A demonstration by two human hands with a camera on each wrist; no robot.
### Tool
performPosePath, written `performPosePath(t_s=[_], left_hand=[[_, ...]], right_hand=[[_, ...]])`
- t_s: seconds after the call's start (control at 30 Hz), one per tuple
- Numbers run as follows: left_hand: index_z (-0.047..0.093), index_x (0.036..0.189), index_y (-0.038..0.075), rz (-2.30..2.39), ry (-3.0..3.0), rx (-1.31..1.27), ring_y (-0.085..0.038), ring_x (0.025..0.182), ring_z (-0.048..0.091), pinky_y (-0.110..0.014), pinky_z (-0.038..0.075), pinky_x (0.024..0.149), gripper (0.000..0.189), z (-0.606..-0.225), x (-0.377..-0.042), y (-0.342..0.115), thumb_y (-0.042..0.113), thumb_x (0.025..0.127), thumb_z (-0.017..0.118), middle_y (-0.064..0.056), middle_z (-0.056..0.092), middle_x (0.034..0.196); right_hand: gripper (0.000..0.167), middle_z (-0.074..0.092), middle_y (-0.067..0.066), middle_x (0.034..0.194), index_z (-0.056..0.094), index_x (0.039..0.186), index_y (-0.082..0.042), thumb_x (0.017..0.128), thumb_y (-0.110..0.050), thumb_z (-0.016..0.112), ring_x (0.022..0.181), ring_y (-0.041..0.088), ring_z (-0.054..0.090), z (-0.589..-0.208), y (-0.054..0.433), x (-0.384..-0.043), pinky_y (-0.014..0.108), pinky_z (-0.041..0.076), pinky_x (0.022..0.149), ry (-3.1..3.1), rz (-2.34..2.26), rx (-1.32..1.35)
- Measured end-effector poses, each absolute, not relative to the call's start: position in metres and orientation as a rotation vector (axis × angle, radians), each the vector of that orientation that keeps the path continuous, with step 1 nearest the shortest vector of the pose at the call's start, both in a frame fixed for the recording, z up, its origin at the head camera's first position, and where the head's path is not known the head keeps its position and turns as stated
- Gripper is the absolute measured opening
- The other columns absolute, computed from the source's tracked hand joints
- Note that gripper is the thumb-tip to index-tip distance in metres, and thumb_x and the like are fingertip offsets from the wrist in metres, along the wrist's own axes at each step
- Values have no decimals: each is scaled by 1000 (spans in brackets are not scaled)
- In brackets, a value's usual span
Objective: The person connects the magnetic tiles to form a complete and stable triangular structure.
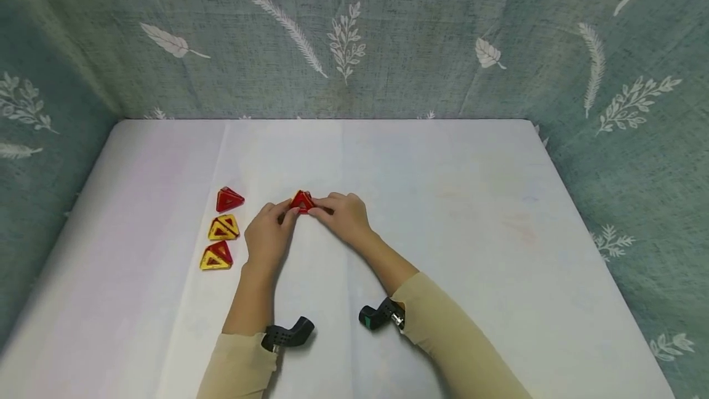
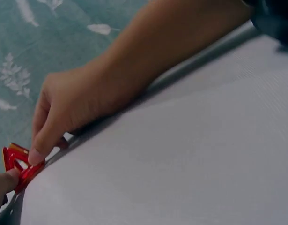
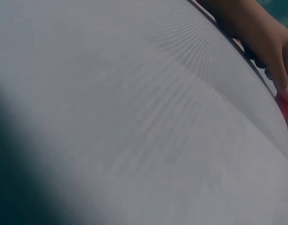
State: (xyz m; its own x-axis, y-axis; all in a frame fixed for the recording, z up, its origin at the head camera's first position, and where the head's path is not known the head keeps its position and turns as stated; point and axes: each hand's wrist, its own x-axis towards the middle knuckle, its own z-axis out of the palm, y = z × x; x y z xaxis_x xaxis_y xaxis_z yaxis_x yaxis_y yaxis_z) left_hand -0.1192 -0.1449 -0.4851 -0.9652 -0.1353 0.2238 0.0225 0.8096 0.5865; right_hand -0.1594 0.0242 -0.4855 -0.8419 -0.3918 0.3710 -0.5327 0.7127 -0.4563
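In the head view, a red triangular building piece (image 1: 303, 202) with a hollow centre and a yellow edge stands between both hands, over the middle-left of the table. My left hand (image 1: 269, 233) pinches its left side with thumb and finger. On the opposite side, the right hand (image 1: 344, 217) pinches its right corner. The left wrist view brings the same red piece (image 2: 23, 171) closer: the left hand's thumb presses its face, and a thumb of the right hand touches its lower side. Only a red sliver (image 3: 285, 108) shows beneath the right fingertips in the right wrist view.
Left of the hands, a column of similar pieces lies on the white table (image 1: 471, 214): a red one (image 1: 228, 199), a yellow one (image 1: 224, 227) and a yellow-and-red one (image 1: 216, 255). Green leaf-patterned cloth (image 1: 388, 79) surrounds the back and sides.
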Motion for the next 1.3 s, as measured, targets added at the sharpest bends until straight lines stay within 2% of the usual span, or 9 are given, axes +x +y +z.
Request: performPosePath(t_s=[0.1,0.23,0.4,0.67,0.83,1.0,1.07,1.17,1.3], left_hand=[[66,119,7,-922,-2729,154,-26,67,54,-38,43,60,36,-485,-121,-146,31,93,60,-12,66,83],[65,119,4,-953,-2678,239,-32,82,65,-45,50,70,37,-486,-121,-148,30,94,58,-16,70,98],[65,118,2,-853,-2649,314,-37,94,65,-50,51,73,37,-486,-122,-154,29,95,56,-18,69,106],[63,119,-1,-816,-2614,437,-37,80,65,-49,48,66,38,-488,-121,-161,27,96,54,-21,70,98],[61,121,-4,-835,-2576,379,-39,89,65,-48,52,75,39,-488,-120,-161,24,95,56,-23,67,105],[56,125,-8,-862,-2504,329,-33,66,58,-42,52,65,42,-490,-117,-159,20,94,58,-24,66,85],[55,126,-8,-862,-2489,322,-29,60,51,-41,50,60,42,-491,-115,-157,20,94,58,-22,64,79],[58,123,-7,-878,-2470,278,-27,61,54,-39,53,62,40,-492,-113,-153,19,93,60,-21,66,82],[65,115,-5,-937,-2407,210,-28,63,58,-40,54,65,33,-494,-110,-145,18,91,62,-21,68,83]], right_hand=[[30,72,-4,85,73,107,-19,84,-37,68,62,12,55,-485,16,-162,21,37,59,-2695,809,709],[30,73,-5,86,73,108,-20,86,-38,67,64,11,57,-484,4,-162,20,36,58,-2730,791,689],[30,73,-8,89,72,109,-24,86,-41,66,65,11,59,-482,-13,-163,19,37,59,-2773,718,657],[32,72,-12,89,71,112,-28,86,-46,63,65,5,57,-483,-34,-169,17,36,60,-2839,696,668],[34,71,-10,81,72,112,-24,85,-44,66,65,6,55,-484,-34,-171,18,37,60,-2815,795,660],[39,62,-5,67,68,116,-11,86,-35,69,58,5,47,-487,-30,-174,16,38,60,-2722,1062,634],[38,63,-1,70,67,115,-5,85,-29,70,58,5,48,-487,-27,-173,15,39,60,-2652,1236,616],[37,65,5,76,66,115,1,85,-21,71,61,5,48,-489,-19,-172,15,41,60,-2541,1492,563],[39,65,8,84,62,120,0,86,-18,70,66,4,49,-493,-2,-169,15,43,63,-2490,1730,478]])
